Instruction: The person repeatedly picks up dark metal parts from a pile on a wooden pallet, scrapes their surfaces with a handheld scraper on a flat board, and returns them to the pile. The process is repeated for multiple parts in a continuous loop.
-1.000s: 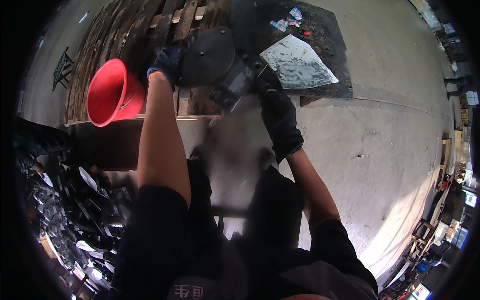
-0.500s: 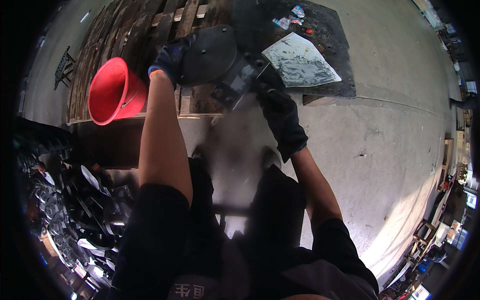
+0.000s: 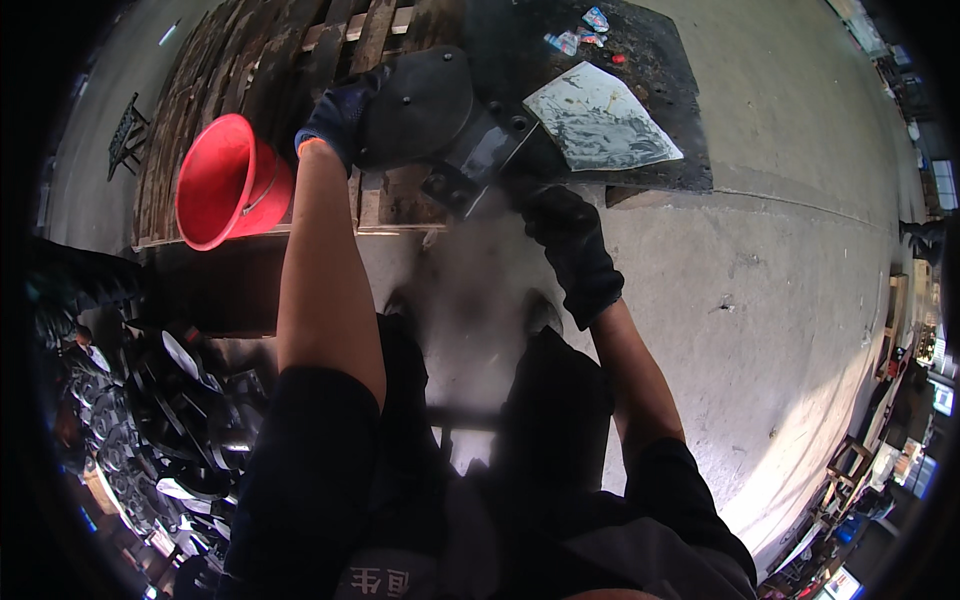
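A dark flat metal part with a rounded plate [image 3: 420, 108] and a bracket end [image 3: 484, 155] is held over the near edge of the pallet. My left hand [image 3: 338, 118], in a dark glove, is closed on the plate's left edge; its fingertips are partly hidden. Round holes and a bright straight edge show on the bracket. Just right of and below the bracket is my right hand [image 3: 570, 240], also in a dark glove. Its fingers are curled in, and whatever they may hold is hidden. A hazy blur covers the view beside it.
A red bucket [image 3: 214, 185] lies tilted on the wooden pallet [image 3: 225, 75] at left. On a dark board [image 3: 690, 130] at right rest a stained pale sheet [image 3: 605, 120] and crumpled wrappers [image 3: 565, 43]. Many dark metal parts [image 3: 130, 430] are heaped at lower left.
My right hand has drawn back from the bracket, down and slightly to the right. The left hand and the metal part have hardly moved.
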Tool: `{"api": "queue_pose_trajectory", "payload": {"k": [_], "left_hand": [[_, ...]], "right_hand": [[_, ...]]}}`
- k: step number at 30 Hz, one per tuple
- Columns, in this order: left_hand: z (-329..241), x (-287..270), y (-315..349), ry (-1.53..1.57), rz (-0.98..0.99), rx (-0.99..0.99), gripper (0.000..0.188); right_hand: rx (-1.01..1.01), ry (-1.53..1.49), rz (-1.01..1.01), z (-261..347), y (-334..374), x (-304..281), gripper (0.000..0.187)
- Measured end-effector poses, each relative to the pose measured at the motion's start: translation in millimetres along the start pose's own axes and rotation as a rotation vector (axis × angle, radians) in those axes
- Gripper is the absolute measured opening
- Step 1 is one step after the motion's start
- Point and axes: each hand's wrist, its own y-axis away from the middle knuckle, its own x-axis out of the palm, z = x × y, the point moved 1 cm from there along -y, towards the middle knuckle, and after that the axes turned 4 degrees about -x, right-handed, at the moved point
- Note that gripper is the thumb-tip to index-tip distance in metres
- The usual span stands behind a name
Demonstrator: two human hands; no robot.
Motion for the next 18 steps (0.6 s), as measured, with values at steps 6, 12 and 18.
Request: {"api": "queue_pose_trajectory", "payload": {"k": [6,12,18], "left_hand": [[2,0,1,-0.007,0.017,-0.050,0.035],[-2,2,3,0.027,-0.008,-0.110,0.035],[6,-2,-2,-0.074,-0.015,-0.013,0.037]], "right_hand": [[0.218,-0.247,-0.200,20,-11,5,0.021],[0.109,-0.253,-0.189,-1,-11,9,0.026],[0.290,-0.336,-0.186,4,-11,15,0.027]]}}
